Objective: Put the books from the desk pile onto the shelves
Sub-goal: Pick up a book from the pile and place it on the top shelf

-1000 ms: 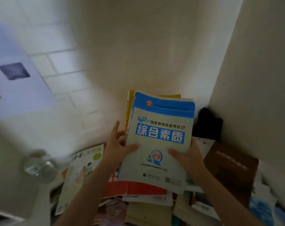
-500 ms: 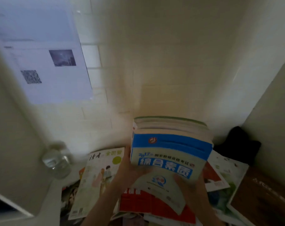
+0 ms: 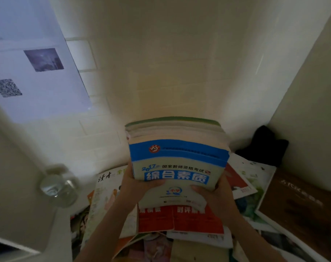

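Observation:
I hold a stack of books (image 3: 177, 148) in the air above the desk, its top edges tipped toward me. The front book has a pale cover with a blue band and blue title. My left hand (image 3: 136, 184) grips the stack's lower left edge, thumb across the cover. My right hand (image 3: 215, 193) grips the lower right edge the same way. Below them lies the desk pile (image 3: 181, 220): a red-covered book, a magazine (image 3: 108, 188) at the left and more books and magazines spread to the right. No shelf is in view.
A glass jar (image 3: 58, 188) stands at the desk's left. A brown book (image 3: 298, 201) lies at the right, with a black object (image 3: 264, 146) in the back corner. A paper sheet (image 3: 28, 72) hangs on the tiled wall. A side panel (image 3: 312, 110) closes the right.
The stack has risen and tipped back, so its page edges face me rather than the flat cover. The view has swung, bringing the wall paper into sight. Both hands keep their grip.

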Motion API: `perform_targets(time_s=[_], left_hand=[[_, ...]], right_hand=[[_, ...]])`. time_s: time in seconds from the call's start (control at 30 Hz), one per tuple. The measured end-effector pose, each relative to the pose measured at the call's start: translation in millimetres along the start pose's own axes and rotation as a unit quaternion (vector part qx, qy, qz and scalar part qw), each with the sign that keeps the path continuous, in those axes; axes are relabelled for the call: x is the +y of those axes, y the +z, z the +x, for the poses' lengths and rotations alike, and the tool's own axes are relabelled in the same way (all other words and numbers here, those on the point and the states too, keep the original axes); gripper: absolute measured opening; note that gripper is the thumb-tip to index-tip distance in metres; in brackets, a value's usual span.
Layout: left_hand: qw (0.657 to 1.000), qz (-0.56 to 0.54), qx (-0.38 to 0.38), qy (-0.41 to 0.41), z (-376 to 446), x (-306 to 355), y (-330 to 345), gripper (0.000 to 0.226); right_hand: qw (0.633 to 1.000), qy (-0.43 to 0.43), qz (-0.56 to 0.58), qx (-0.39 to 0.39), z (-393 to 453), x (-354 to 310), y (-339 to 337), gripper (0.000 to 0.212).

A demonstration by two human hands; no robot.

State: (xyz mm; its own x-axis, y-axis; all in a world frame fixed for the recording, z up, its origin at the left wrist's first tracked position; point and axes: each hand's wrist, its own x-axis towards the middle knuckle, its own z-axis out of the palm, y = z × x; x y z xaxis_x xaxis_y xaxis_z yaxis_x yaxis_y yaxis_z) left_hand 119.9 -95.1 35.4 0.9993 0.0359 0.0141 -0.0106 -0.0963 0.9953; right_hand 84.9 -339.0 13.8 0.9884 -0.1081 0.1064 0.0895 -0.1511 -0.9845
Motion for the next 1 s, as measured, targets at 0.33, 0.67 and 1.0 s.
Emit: perform_targets(time_s=[0.33, 0.67, 1.0], left_hand=[[0.996, 0.025, 0.082, 0.018, -11.5, -21.9, 13.0, 0.058], [0.984, -0.002, 0.16, 0.081, -58.8, 65.6, -16.0, 0.069], [0.908, 0.123, 0.297, 0.269, -180.6, 230.4, -107.8, 0.076]], right_hand=[[0.999, -0.015, 0.009, -0.031, -2.3, 27.0, 17.1, 0.054], [0.995, -0.056, 0.069, -0.039, -7.1, -56.4, 25.4, 0.054], [0.948, -0.183, 0.177, -0.192, -55.6, -240.1, 86.7, 0.037]])
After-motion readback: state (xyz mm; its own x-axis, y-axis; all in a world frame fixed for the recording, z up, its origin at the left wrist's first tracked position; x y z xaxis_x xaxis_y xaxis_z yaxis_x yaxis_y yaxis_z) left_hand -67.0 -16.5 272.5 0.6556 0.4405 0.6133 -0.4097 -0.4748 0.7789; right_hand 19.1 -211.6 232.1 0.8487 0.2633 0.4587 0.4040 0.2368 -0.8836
